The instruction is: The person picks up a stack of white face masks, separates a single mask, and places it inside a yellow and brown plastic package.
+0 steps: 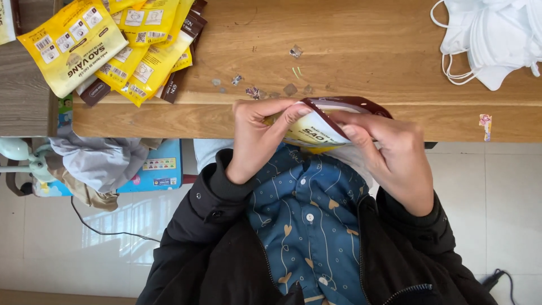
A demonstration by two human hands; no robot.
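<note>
Both hands hold one yellow pouch (316,131) at the desk (361,51) edge. The left hand (257,138) pinches its brown top; the right hand (389,155) should grip firmly and pull gently.

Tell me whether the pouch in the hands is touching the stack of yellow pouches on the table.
Apart. The head view shows the held pouch at the table's near edge, with bare wood between it and the stack of yellow pouches at far left.
</note>
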